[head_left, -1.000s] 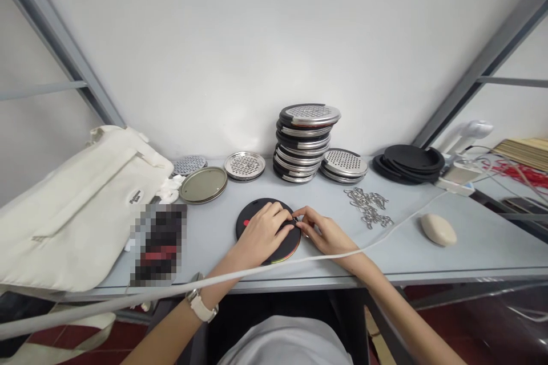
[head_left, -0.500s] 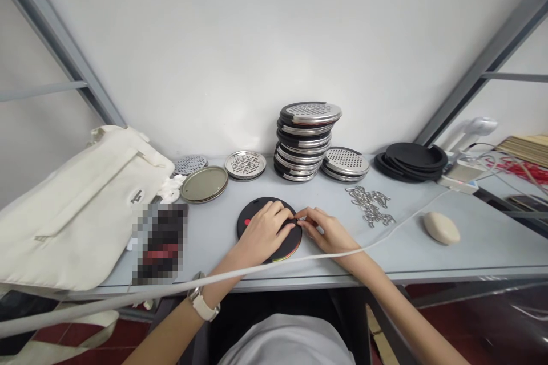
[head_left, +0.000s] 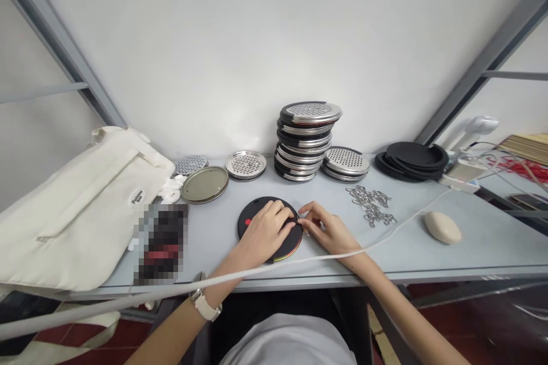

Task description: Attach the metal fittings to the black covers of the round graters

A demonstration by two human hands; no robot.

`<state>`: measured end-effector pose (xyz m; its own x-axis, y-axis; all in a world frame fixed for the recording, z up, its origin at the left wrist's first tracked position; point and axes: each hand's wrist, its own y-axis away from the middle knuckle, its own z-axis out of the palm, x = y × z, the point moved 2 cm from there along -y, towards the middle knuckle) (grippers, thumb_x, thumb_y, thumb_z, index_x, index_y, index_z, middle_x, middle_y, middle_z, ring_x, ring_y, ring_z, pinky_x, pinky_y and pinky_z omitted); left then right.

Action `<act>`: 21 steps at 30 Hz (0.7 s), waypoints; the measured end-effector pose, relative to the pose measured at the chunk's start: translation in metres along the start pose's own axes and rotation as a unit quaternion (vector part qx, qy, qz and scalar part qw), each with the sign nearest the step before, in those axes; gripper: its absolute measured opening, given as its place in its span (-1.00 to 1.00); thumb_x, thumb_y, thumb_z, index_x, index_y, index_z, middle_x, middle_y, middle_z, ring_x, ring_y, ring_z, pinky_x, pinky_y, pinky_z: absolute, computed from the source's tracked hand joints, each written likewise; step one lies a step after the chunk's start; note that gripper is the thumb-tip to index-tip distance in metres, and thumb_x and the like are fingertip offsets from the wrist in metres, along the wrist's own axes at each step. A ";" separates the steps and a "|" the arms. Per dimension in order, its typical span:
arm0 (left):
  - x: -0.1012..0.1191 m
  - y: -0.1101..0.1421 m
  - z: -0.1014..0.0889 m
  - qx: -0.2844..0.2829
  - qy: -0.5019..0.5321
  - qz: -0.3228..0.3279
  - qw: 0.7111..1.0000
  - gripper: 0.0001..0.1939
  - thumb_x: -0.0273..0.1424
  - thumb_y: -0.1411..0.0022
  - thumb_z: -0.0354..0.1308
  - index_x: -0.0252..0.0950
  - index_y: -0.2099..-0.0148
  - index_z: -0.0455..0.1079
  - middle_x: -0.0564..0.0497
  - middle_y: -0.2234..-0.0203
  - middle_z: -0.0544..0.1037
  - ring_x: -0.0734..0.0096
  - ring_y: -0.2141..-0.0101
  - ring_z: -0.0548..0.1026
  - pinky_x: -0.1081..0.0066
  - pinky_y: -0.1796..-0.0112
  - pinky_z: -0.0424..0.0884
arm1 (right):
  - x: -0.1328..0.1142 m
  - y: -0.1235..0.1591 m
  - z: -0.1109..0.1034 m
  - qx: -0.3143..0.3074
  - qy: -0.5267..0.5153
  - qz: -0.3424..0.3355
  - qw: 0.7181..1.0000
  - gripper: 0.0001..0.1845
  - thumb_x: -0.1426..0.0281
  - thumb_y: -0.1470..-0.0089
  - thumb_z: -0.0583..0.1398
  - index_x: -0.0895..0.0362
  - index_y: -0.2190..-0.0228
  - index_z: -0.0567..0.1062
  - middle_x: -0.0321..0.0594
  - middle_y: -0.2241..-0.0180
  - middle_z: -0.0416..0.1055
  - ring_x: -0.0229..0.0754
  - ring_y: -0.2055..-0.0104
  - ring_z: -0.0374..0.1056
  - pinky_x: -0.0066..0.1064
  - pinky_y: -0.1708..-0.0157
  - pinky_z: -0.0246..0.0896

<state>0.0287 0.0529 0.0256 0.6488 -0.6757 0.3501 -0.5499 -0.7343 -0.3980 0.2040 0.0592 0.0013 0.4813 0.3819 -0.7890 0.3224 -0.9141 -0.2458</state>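
Note:
A round black disc (head_left: 286, 248) with a red dot and a thin coloured line along its front edge lies on the table. My left hand (head_left: 268, 228) is laid over it, fingers bent toward its right rim and thumb pressed on top, holding it down. At that same rim my right hand (head_left: 325, 229) pinches with thumb and forefinger. A small shiny bit shows between the fingertips, too small to name for certain. To the right lies a loose pile of small silvery metal hooks (head_left: 371, 205).
Behind stands a tall stack of perforated round metal plates with black rims (head_left: 306, 142), beside a shorter stack (head_left: 346, 162). Black discs (head_left: 411, 161) lie at right, near a cream oval object (head_left: 442, 227). A white bag (head_left: 85, 211) leans at left. A white cable (head_left: 171, 291) crosses in front.
My right hand has shifted slightly, its forefinger lifting a little at the disc's rim. My left hand stays on the disc, almost unmoved.

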 end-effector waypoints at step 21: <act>-0.001 0.001 0.005 0.030 -0.046 -0.014 0.998 -0.93 -0.39 -0.31 0.04 -0.25 0.22 0.32 0.03 0.29 0.42 0.33 0.23 0.37 0.29 0.15 0.29 | 0.008 0.001 0.011 0.050 -0.046 0.007 0.998 -0.76 0.30 -0.15 0.07 0.17 0.21 0.40 -0.20 0.42 0.39 -0.20 0.39 0.31 -0.35 0.34 0.23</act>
<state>0.0301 0.0534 0.0206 0.7100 -0.6447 0.2834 -0.5012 -0.7453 -0.4397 0.1995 0.0598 -0.0119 0.4061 0.3589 -0.8404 0.2316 -0.9300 -0.2852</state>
